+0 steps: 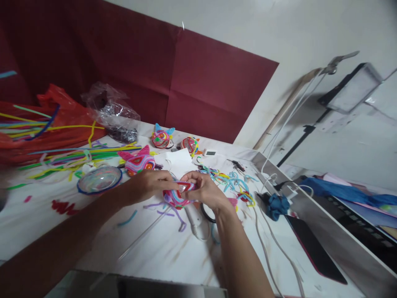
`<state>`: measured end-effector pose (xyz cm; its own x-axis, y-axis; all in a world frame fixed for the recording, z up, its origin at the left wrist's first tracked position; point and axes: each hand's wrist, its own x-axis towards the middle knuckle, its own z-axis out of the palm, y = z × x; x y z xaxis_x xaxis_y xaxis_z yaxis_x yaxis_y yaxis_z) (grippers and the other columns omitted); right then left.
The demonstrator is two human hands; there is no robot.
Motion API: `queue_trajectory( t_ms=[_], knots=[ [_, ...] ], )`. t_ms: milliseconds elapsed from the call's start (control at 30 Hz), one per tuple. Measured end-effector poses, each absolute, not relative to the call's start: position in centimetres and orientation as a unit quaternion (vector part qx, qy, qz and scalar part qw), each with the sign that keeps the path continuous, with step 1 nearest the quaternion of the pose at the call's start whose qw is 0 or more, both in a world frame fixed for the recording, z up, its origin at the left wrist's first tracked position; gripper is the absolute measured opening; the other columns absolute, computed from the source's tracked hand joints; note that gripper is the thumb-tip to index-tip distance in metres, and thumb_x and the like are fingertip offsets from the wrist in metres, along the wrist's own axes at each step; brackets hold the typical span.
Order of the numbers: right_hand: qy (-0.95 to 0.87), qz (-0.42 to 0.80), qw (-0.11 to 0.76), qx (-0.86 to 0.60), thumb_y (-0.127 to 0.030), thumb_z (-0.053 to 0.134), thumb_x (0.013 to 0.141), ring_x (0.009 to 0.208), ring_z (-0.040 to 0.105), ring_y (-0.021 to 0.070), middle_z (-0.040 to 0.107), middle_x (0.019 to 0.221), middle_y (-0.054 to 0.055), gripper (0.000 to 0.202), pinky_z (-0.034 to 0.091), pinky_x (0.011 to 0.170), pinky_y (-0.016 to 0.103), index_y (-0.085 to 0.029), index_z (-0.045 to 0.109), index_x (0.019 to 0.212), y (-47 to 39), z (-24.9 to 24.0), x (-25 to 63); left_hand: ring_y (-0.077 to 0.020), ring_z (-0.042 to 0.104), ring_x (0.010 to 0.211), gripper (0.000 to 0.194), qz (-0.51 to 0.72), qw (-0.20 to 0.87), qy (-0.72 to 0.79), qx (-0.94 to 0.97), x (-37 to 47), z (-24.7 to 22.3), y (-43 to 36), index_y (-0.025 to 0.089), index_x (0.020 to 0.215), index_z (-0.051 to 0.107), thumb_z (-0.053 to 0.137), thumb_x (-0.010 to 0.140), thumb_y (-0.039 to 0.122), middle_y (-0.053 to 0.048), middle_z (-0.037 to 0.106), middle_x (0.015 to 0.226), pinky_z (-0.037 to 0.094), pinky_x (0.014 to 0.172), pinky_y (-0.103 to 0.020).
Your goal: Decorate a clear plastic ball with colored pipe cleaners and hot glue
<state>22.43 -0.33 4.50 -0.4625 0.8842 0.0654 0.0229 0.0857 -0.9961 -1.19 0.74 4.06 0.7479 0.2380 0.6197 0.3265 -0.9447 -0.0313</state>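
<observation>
- Head view, left: pressing along top edge of ornament (175,199) with left hand's (151,184) index finger; cannot tell thumb's hold
- Centre: held between hands above table (173,258), red-framed side facing up, long axis apparently left-right; seemingly adjusting fuzzy covering
- Right: pinching ornament between right hand's (204,189) thumb and curled fingers; probably calling next for steady grip

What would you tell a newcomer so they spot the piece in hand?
Start at the maroon sheet on the wall, then drop to the white table below it. Near the middle, the left hand and right hand meet on a fuzzy striped piece with a red-edged pale patch. Unlike the pink-eared piece beyond the left hand, this one is held.
</observation>
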Motion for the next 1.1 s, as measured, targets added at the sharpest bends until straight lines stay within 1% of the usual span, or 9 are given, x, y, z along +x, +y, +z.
queue_trajectory(
  t_ms=[100,300,467,667,833,933,1100],
  knots=[
    [-0.632,0.58,0.369,-0.359,-0.013,0.081,0.057,0.051,0.053,0.0094,0.067,0.067,-0.004,0.029,0.041,0.051,0.023,-0.022,0.068,0.081,-0.5,4.8,22.5,-0.0114,0.064,0.071,0.032,-0.296,0.081,-0.147,-0.94,-1.2,4.9,0.6,0.019,0.11,0.073,0.045,0.099,0.01,-0.005,0.07,0.087,0.045,0.063,-0.018],
    [-0.626,0.6,0.359,-0.344,-0.013,0.082,0.054,0.055,0.059,0.0097,0.071,0.07,-0.004,0.035,0.046,0.056,0.022,-0.019,0.068,0.085,-0.3,4.4,22.6,-0.0119,0.066,0.073,0.028,-0.281,0.019,-0.132,-0.95,-1.2,5.7,0.6,0.016,0.103,0.074,0.046,0.101,0.017,-0.008,0.071,0.089,0.047,0.067,-0.018],
    [-0.628,0.604,0.355,-0.339,-0.012,0.081,0.054,0.056,0.06,0.0092,0.071,0.069,-0.005,0.034,0.046,0.057,0.02,-0.015,0.068,0.086,-0.3,4.1,22.7,-0.0111,0.065,0.07,0.034,-0.272,0.001,-0.135,-0.953,-1.1,5.9,0.5,0.018,0.099,0.076,0.043,0.103,0.024,-0.006,0.071,0.086,0.045,0.063,-0.018],
    [-0.627,0.602,0.354,-0.345,-0.01,0.083,0.054,0.057,0.06,0.0095,0.071,0.068,-0.005,0.035,0.047,0.058,0.02,-0.016,0.07,0.086,-0.4,3.9,22.8,-0.0126,0.066,0.071,0.031,-0.275,-0.076,-0.138,-0.948,-0.9,5.9,0.8,0.016,0.092,0.077,0.051,0.1,0.031,-0.008,0.071,0.084,0.047,0.066,-0.019],
    [-0.626,0.603,0.352,-0.347,-0.01,0.083,0.053,0.059,0.059,0.0088,0.073,0.074,-0.004,0.034,0.046,0.057,0.019,-0.017,0.072,0.085,-0.5,3.9,22.8,-0.0137,0.068,0.074,0.023,-0.316,-0.139,-0.139,-0.928,-0.5,5.2,1.2,0.016,0.087,0.077,0.06,0.096,0.028,-0.008,0.073,0.083,0.049,0.069,-0.019],
    [-0.622,0.609,0.346,-0.349,-0.009,0.083,0.053,0.057,0.058,0.0081,0.073,0.072,-0.004,0.035,0.044,0.055,0.018,-0.018,0.072,0.085,-0.5,3.9,22.7,-0.0139,0.068,0.073,0.02,-0.35,-0.167,-0.153,-0.909,-0.4,4.4,1.4,0.016,0.084,0.076,0.063,0.094,0.027,-0.007,0.074,0.082,0.05,0.069,-0.02],
    [-0.62,0.608,0.343,-0.358,-0.009,0.082,0.052,0.055,0.056,0.0085,0.072,0.069,-0.005,0.035,0.042,0.054,0.018,-0.018,0.071,0.084,-0.3,3.8,22.7,-0.0128,0.066,0.069,0.017,-0.394,-0.174,-0.191,-0.882,-0.3,3.4,1.4,0.016,0.081,0.073,0.069,0.09,0.029,-0.004,0.074,0.079,0.049,0.067,-0.02]
  ],
)
